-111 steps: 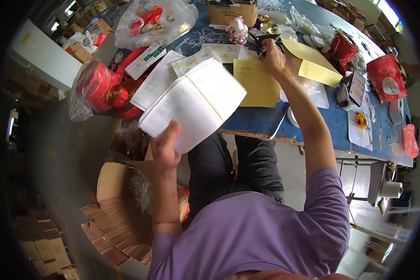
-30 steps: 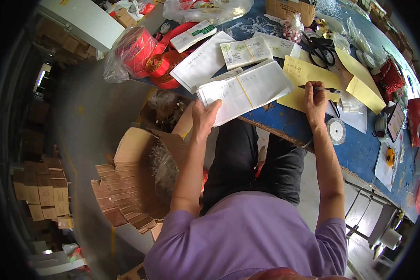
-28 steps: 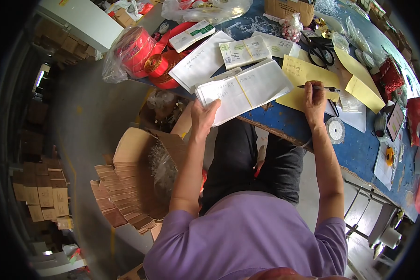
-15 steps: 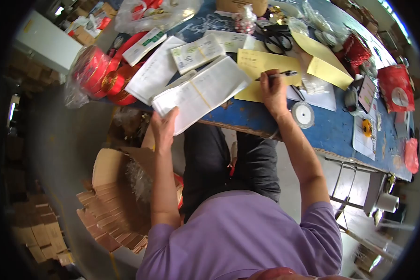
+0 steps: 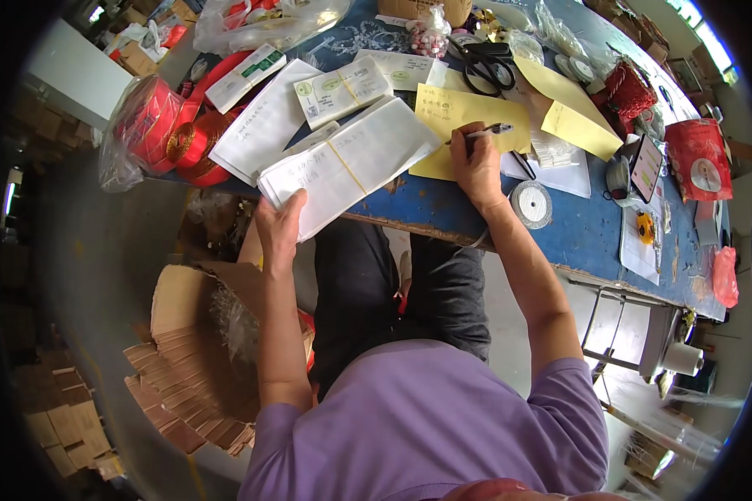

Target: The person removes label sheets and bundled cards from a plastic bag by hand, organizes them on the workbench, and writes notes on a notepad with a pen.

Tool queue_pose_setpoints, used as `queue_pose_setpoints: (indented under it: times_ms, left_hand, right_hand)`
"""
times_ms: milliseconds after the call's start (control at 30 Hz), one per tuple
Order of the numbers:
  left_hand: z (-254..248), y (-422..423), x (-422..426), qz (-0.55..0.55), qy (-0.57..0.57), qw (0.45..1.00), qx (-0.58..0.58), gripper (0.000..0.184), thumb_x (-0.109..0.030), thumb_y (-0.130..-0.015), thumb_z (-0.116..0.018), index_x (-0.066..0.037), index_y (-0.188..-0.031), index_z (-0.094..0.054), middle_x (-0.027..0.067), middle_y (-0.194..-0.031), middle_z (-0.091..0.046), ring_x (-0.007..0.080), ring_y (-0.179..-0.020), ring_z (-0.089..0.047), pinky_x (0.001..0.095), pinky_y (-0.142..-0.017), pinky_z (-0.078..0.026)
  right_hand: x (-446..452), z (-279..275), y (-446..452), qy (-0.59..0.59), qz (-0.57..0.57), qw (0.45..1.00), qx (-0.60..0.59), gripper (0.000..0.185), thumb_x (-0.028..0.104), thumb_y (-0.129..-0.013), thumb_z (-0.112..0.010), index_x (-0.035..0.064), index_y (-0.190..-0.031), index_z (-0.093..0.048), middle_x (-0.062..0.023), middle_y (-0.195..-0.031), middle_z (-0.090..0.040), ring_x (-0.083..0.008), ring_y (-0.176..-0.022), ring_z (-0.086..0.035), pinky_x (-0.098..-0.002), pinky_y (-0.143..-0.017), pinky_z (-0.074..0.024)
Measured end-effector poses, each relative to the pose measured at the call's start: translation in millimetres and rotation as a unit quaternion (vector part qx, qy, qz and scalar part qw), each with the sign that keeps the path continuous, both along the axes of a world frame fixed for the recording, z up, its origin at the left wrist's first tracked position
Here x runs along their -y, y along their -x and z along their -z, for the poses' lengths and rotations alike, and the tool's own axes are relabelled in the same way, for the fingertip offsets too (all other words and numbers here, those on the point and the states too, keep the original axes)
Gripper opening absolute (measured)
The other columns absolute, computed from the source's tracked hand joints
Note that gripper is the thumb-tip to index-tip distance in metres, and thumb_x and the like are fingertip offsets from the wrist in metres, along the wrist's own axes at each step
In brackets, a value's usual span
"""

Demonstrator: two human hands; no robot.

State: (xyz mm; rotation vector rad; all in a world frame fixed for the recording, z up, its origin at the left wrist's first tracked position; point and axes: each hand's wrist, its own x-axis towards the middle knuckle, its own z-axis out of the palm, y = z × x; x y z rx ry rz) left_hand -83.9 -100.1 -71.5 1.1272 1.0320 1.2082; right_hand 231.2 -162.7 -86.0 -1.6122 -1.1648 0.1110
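Observation:
My left hand (image 5: 280, 224) grips the lower left corner of a banded stack of white paper slips (image 5: 376, 154). A yellow band runs across the stack, and handwriting shows on its top sheet. In my right hand (image 5: 479, 171) is a pen (image 5: 497, 129), its grip end over a yellow sheet (image 5: 443, 113) with handwritten lines. Whether the pen touches the sheet I cannot tell. Beyond the stack lie a second banded bundle (image 5: 342, 90) and a white written sheet (image 5: 255, 129). A roll of white ribbon (image 5: 531, 205) lies close to my right wrist.
Red ribbon rolls (image 5: 150, 125) in plastic sit at the table's left. Black scissors (image 5: 489, 71) lie at the back, with a folded yellow sheet (image 5: 576, 125) near them. To the right are a phone (image 5: 646, 169) and a red bag (image 5: 700, 160). A cardboard box (image 5: 184, 309) stands on the floor.
The view has shifted slightly, so most things appear a little further left. The stack's top sheet has tipped so its writing shows more clearly. Both hands keep their hold.

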Motion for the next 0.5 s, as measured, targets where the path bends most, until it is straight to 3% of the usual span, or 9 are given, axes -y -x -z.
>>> queue_pose_setpoints:
  times_ms: [233, 333, 500]
  left_hand:
    - [-0.5, 0.2, 0.3, 0.005, -0.011, 1.0, 0.0, 0.037, -0.004, -0.083, -0.066, 0.007, -0.117, -0.057, 0.0112, -0.108, -0.065, 0.0153, -0.094, -0.062, 0.0294, -0.083, -0.049]
    - [-2.1, 0.8, 0.3, 0.009, -0.012, 1.0, -0.009, 0.037, -0.004, -0.082, -0.066, 0.007, -0.116, -0.057, 0.0113, -0.108, -0.065, 0.0154, -0.094, -0.062, 0.0293, -0.083, -0.049]
    - [-1.0, 1.1, -1.0, 0.009, -0.019, 1.0, -0.012, 0.036, -0.003, -0.082, -0.065, 0.007, -0.116, -0.058, 0.0113, -0.107, -0.065, 0.0153, -0.093, -0.062, 0.0294, -0.083, -0.05]
  right_hand:
    - [3.5, -3.1, 0.9, 0.006, -0.02, 1.0, -0.023, 0.01, 0.01, -0.091, -0.061, 0.0018, -0.091, -0.056, -0.005, -0.07, -0.06, -0.0099, -0.06, -0.053, -0.0266, -0.056, -0.044]
    - [2.4, -0.7, -1.1, -0.015, -0.014, 1.0, -0.012, 0.014, 0.017, -0.088, -0.064, 0.0063, -0.093, -0.057, -0.0118, -0.066, -0.062, -0.0249, -0.056, -0.061, -0.0351, -0.055, -0.0475]
    - [3.4, -5.7, 0.5, 0.007, -0.004, 1.0, -0.009, 0.013, 0.017, -0.088, -0.063, 0.0068, -0.093, -0.057, -0.0117, -0.065, -0.061, -0.0248, -0.056, -0.061, -0.0353, -0.055, -0.0475]
